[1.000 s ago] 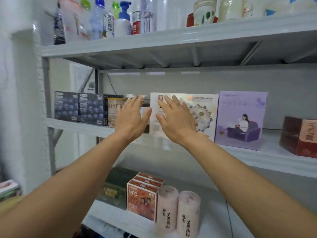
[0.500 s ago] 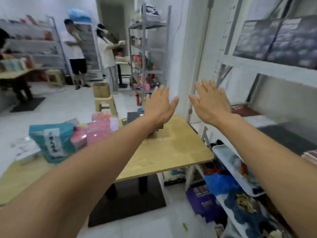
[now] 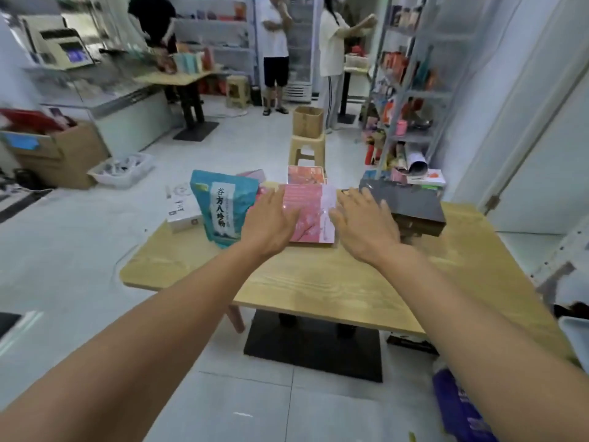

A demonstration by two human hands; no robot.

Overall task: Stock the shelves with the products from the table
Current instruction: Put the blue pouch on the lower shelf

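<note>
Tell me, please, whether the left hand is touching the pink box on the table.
Cannot tell. The head view shows the left hand overlapping the pink box, but neither contact nor a gap is plain.

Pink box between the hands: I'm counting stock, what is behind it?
Behind the pink box shows a red box; its lower part is hidden, as is anything behind that.

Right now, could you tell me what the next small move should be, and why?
Probably grip the pink box by its two sides: the left hand and right hand, both open and empty, are at its left and right edges on the table.
</note>
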